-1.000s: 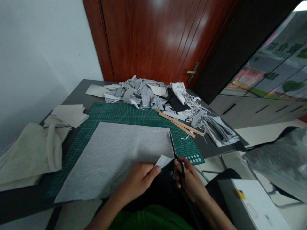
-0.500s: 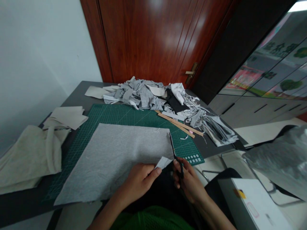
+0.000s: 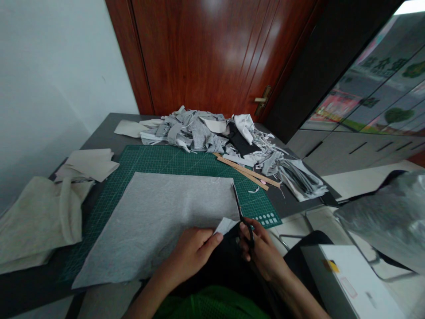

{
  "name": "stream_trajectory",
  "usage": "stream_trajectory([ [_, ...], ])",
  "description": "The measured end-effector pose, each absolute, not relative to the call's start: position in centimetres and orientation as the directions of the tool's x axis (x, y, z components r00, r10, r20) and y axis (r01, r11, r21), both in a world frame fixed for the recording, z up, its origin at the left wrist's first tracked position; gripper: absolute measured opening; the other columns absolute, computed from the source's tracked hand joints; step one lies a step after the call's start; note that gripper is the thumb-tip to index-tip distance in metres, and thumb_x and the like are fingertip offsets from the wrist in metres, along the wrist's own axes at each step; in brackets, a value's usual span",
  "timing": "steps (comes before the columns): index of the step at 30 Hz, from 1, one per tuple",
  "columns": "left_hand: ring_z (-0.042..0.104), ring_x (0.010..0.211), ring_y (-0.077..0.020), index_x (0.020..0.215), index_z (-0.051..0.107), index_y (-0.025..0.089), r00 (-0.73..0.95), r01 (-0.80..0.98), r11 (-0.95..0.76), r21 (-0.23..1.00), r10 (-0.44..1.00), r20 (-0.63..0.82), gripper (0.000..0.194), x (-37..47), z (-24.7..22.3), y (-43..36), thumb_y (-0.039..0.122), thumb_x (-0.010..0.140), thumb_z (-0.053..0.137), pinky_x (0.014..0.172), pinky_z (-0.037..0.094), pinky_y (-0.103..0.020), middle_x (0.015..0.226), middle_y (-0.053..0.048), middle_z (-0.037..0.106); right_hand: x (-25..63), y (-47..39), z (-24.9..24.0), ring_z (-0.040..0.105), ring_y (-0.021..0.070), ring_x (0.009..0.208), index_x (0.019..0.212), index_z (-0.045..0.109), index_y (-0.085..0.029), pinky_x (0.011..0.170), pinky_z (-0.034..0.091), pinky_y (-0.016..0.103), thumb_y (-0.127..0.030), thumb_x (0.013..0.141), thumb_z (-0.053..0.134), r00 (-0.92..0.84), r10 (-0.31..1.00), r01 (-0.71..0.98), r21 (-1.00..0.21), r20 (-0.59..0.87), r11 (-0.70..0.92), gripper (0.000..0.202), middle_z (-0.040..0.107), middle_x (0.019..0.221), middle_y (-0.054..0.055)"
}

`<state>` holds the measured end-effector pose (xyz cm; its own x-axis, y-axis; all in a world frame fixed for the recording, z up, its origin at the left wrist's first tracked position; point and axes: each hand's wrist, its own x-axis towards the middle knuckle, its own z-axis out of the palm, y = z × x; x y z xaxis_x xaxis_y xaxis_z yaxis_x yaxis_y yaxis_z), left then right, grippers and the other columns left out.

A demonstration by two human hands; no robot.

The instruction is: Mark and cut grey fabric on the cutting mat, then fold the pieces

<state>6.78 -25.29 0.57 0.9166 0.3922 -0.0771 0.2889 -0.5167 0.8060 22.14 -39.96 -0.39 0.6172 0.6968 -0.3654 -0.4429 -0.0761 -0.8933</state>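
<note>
A large sheet of grey fabric (image 3: pixel 159 208) lies over the green cutting mat (image 3: pixel 159 155), its front part reaching past the table's near edge. My left hand (image 3: pixel 195 248) pinches the fabric's near right corner, where a paler folded flap shows beyond the thumb. My right hand (image 3: pixel 257 243) is closed around the handles of black scissors (image 3: pixel 251 235). Their blades point away from me along the fabric's right edge. Whether the blades are fully closed cannot be made out.
Grey and white scraps (image 3: pixel 195 128) are heaped at the table's back. Two wooden strips (image 3: pixel 249 171) lie on the mat's right part. Folded beige cloth (image 3: pixel 36 217) is at left, a white box (image 3: pixel 352 274) at lower right.
The view has shifted slightly, so the table things appear a little further left. Both hands keep their grips, and the scissor blades look closer together than before.
</note>
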Motion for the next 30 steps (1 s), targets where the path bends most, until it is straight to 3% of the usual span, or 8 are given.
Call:
stream_trajectory([
  [15, 0.052, 0.062, -0.0125, 0.071, 0.059, 0.017, 0.912, 0.321, -0.494, 0.808, 0.391, -0.124, 0.055, 6.8, 1.1, -25.3, 0.054, 0.102, 0.035, 0.057, 0.027, -0.027, 0.066, 0.0, 0.06, 22.5, -40.5, 0.1, 0.045, 0.0079, 0.052, 0.109, 0.057, -0.021, 0.04, 0.036, 0.019, -0.053, 0.065, 0.09, 0.625, 0.68, -0.463, -0.883, -0.383, -0.072, 0.064, 0.052, 0.065, -0.008],
  [23, 0.051, 0.065, -0.0128, 0.071, 0.055, 0.017, 0.913, 0.307, -0.494, 0.814, 0.394, -0.105, 0.053, 6.8, 0.9, -25.2, 0.056, 0.102, 0.034, 0.059, 0.03, -0.027, 0.068, 0.0, 0.059, 23.3, -40.1, -0.1, 0.038, 0.0067, 0.042, 0.098, 0.05, -0.027, 0.033, 0.024, 0.016, -0.051, 0.066, 0.084, 0.582, 0.639, -0.616, -0.785, -0.502, -0.056, 0.052, 0.053, 0.063, -0.01],
  [30, 0.05, 0.063, -0.0125, 0.07, 0.054, 0.017, 0.91, 0.325, -0.477, 0.816, 0.392, -0.133, 0.052, 6.9, 1.5, -25.3, 0.054, 0.101, 0.034, 0.059, 0.029, -0.027, 0.067, 0.0, 0.056, 23.8, -38.5, 0.5, 0.044, 0.0069, 0.046, 0.102, 0.05, -0.025, 0.036, 0.032, 0.017, -0.054, 0.07, 0.083, 0.592, 0.663, -0.531, -0.841, -0.458, -0.106, 0.055, 0.054, 0.067, -0.01],
])
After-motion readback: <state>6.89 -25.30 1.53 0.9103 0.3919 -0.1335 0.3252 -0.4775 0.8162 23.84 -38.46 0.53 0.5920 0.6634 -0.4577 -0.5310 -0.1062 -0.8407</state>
